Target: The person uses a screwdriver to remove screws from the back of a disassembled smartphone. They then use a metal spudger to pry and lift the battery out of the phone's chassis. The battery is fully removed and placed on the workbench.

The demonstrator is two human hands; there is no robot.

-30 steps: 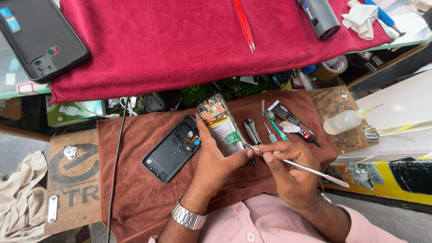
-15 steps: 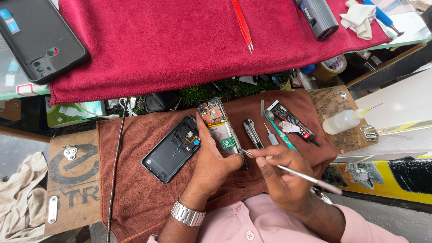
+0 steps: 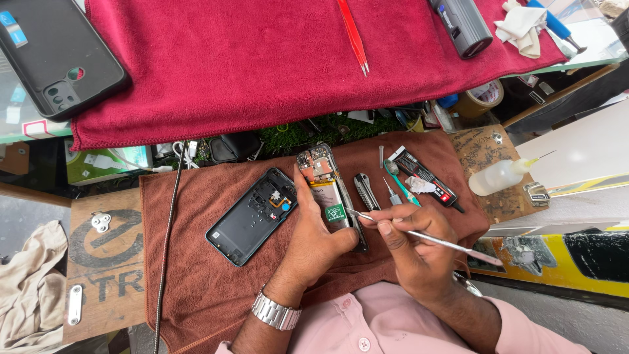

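Phone (image 3: 325, 190) opened, board and battery bare; left hand (image 3: 314, 239) grips it; right hand (image 3: 416, 246) fingers pinch tweezers (image 3: 419, 237)

There is only one view, from a camera on the person's head. It looks almost straight down on the work area from close above the brown towel (image 3: 216, 288), with the person's pink shirt (image 3: 386, 324) at the bottom edge. The red cloth (image 3: 262, 72) on the far side fills the top. No second view shares the scene.

A phone-repair bench — opened phone (image 3: 325, 190), tweezers (image 3: 354, 36), glue tube (image 3: 424, 177).
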